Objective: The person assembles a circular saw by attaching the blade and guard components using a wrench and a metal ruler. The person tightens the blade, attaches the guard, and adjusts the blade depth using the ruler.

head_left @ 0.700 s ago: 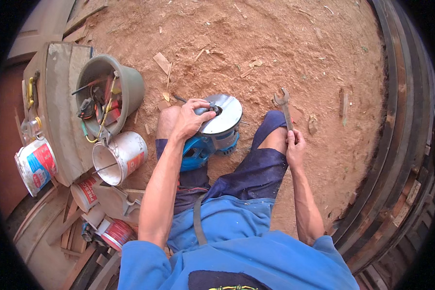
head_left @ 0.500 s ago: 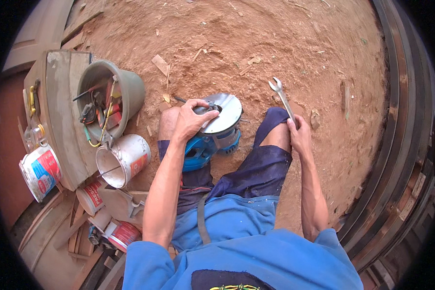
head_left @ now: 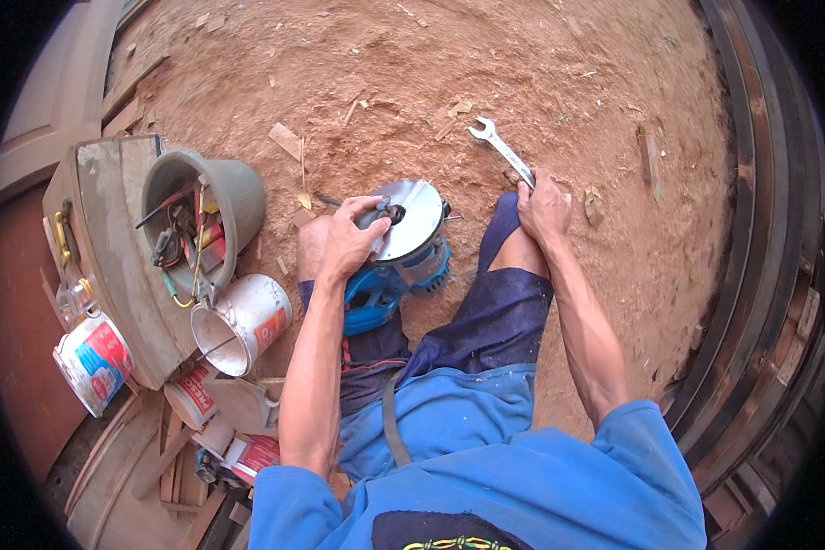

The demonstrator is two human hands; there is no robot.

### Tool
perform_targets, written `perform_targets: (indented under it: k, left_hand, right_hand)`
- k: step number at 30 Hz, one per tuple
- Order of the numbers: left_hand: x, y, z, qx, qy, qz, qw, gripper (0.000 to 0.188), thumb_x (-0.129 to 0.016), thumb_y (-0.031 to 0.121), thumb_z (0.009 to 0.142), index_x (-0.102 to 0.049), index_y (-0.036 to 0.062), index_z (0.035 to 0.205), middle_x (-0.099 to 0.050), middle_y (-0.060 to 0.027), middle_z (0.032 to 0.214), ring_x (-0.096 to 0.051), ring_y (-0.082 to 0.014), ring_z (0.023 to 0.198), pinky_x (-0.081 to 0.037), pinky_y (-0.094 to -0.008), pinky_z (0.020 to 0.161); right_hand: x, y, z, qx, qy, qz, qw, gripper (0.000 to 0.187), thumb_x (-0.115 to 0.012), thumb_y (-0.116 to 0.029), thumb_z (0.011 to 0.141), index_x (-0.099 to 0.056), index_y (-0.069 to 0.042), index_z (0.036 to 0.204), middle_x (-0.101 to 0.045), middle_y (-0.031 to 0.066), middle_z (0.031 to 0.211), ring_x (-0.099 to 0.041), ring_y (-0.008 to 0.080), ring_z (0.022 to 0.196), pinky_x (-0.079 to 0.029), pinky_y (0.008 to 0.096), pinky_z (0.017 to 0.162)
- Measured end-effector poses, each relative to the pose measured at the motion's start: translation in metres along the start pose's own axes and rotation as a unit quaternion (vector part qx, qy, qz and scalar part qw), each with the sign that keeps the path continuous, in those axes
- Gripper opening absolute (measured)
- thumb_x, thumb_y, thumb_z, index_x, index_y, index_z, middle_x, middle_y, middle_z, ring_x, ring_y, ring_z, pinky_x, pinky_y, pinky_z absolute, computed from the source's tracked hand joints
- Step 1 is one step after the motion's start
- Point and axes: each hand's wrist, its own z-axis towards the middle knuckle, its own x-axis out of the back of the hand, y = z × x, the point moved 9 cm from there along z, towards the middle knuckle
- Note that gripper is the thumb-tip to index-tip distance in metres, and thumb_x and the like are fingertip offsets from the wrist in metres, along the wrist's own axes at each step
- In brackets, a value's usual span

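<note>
Sawdust-strewn ground (head_left: 614, 105) underfoot. Metal disc (head_left: 419, 225) sits atop blue power tool (head_left: 368, 298), btwn legs (head_left: 486, 321). L hand (head_left: 346, 243) nearer, fingers curled at disc ctr, grip unclear. R hand (head_left: 544, 211), to disc's R, closed on wrench (head_left: 508, 158); shaft slants fwd-L.

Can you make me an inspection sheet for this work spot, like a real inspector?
Surface: brown ground, loose and uneven.
Tools: blue power tool with a round metal plate facing up; wrench.
Clutter: wood scraps; gray bucket of tools; white bucket tipped over.
Hands: left hand at the plate; right hand gripping the wrench.
Cables: apparently a yellow wire at the gray bucket.
Surroundings: dark beams right, wooden panel left.
</note>
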Motion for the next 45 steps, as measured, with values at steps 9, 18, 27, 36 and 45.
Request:
perform_targets:
  k: [9,18,27,36,45]
  left_hand:
    - [-0.013,-0.007,0.01,-0.056,-0.023,-0.137,0.989,0.042,-0.082,0.023,0.083,-0.074,-0.0035,0.114,-0.065,-0.0124,0.125,-0.062,-0.026,0.12,-0.046,-0.0357,0.106]
    - [-0.002,0.01,0.005,0.009,0.006,-0.099,0.995,0.038,-0.089,0.026,0.078,-0.072,-0.0029,0.096,-0.067,-0.0124,0.118,-0.064,-0.024,0.114,-0.049,-0.0345,0.1]
    - [-0.002,0.007,0.004,-0.015,-0.033,0.049,0.998,0.047,-0.069,0.06,0.088,-0.076,0.0265,0.12,-0.07,0.0085,0.131,-0.071,-0.0258,0.109,-0.052,-0.0375,0.093]
    - [-0.007,0.004,0.004,-0.064,-0.047,0.06,0.995,0.04,-0.067,0.051,0.091,-0.075,0.0278,0.122,-0.068,0.012,0.132,-0.071,-0.0238,0.107,-0.051,-0.0356,0.093]
    - [0.002,0.014,0.0,0.017,-0.007,0.033,0.999,0.04,-0.077,0.042,0.085,-0.072,0.0128,0.112,-0.071,-0.003,0.121,-0.068,-0.0245,0.109,-0.05,-0.0362,0.095]
  right_hand:
    - [-0.002,0.002,0.004,-0.006,0.014,0.003,1.0,0.042,-0.065,-0.033,0.094,-0.064,-0.011,0.13,-0.074,0.0173,0.107,-0.07,0.035,0.103,-0.046,0.0493,0.097]
    - [-0.004,0.005,0.005,-0.03,-0.008,0.03,0.999,0.044,-0.065,-0.033,0.092,-0.063,-0.01,0.129,-0.074,0.0172,0.104,-0.07,0.0345,0.102,-0.045,0.0473,0.094]
    - [-0.008,0.006,0.005,-0.034,0.0,0.026,0.999,0.047,-0.064,-0.036,0.092,-0.063,-0.007,0.129,-0.073,0.018,0.11,-0.069,0.0344,0.107,-0.045,0.0493,0.095]
    - [-0.008,0.006,0.006,-0.034,0.009,0.038,0.999,0.041,-0.064,-0.034,0.091,-0.065,-0.01,0.124,-0.073,0.017,0.101,-0.07,0.0349,0.1,-0.046,0.05,0.092]
    - [-0.004,0.005,0.005,-0.051,-0.005,0.071,0.996,0.04,-0.063,-0.033,0.091,-0.065,-0.011,0.125,-0.074,0.0162,0.1,-0.07,0.0339,0.1,-0.045,0.0479,0.095]
